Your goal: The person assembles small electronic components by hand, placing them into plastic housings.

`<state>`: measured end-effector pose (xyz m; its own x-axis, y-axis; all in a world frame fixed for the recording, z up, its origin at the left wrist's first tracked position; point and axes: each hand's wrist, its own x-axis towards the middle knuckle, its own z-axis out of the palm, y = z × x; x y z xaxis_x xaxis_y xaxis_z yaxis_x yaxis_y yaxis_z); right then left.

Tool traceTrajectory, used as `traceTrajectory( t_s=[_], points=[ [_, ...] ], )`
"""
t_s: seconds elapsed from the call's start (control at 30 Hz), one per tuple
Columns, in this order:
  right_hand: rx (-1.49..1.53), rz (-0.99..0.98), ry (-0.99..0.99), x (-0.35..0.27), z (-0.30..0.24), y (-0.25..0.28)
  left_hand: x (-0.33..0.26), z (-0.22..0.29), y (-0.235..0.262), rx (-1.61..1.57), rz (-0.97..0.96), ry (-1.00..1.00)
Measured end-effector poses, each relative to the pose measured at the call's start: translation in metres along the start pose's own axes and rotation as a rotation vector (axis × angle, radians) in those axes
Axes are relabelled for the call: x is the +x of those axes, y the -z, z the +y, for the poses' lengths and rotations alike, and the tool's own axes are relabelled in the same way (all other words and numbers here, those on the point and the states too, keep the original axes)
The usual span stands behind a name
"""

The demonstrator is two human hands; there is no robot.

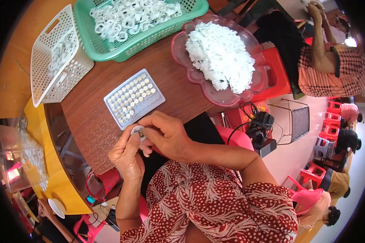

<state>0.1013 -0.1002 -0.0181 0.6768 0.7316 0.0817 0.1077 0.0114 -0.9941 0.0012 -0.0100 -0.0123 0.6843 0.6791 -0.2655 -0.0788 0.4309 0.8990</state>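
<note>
Near the table's front edge, my two hands meet around a small round white part (136, 130) with a dark piece at its middle. My left hand (128, 157) pinches it from the left between thumb and fingers. From the other side the thumb and fingers of my right hand (168, 135) close on it too. Just beyond my hands lies a pale blue tray (145, 106). Rows of small round cream-coloured pieces (127, 97) fill many of its pockets, while several pockets along the right side hold none. Details of the part are too small to make out.
A green basket (123, 54) of white ring-shaped parts and a white perforated basket (75, 67) stand at the far left. A pink scalloped bowl (260, 56) heaped with white pieces (221, 56) is far right. A yellow table (61, 178) is on the left. Other people sit nearby.
</note>
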Motion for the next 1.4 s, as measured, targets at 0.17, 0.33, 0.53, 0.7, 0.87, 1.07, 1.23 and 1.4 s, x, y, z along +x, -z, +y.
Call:
traceTrajectory(
  t_s=[0.17, 0.33, 0.53, 0.7, 0.87, 1.07, 1.23, 1.4],
  points=[
    [-0.148, 0.073, 0.200, 0.000, -0.006, 0.001, 0.001, -0.004, 0.000, 0.000, -0.028, -0.079],
    [-0.176, 0.076, 0.219, 0.000, -0.005, 0.003, 0.003, -0.006, 0.001, -0.008, -0.077, -0.119],
    [-0.113, 0.058, 0.195, 0.000, -0.009, 0.003, 0.002, -0.004, 0.003, 0.019, -0.105, -0.128],
    [-0.150, 0.058, 0.216, -0.001, -0.009, 0.001, 0.001, -0.002, 0.004, 0.042, -0.127, -0.144],
    [-0.149, 0.037, 0.191, -0.002, -0.010, 0.001, 0.000, -0.005, 0.005, 0.072, -0.132, -0.183],
    [-0.140, 0.052, 0.217, -0.003, -0.008, -0.002, -0.001, -0.005, 0.013, 0.040, -0.184, -0.169],
    [-0.123, 0.044, 0.194, -0.003, -0.009, -0.003, -0.003, -0.006, 0.019, 0.092, -0.193, -0.170],
    [-0.172, 0.042, 0.236, -0.003, -0.007, -0.003, -0.004, -0.005, 0.016, 0.062, -0.167, -0.158]
  ],
)
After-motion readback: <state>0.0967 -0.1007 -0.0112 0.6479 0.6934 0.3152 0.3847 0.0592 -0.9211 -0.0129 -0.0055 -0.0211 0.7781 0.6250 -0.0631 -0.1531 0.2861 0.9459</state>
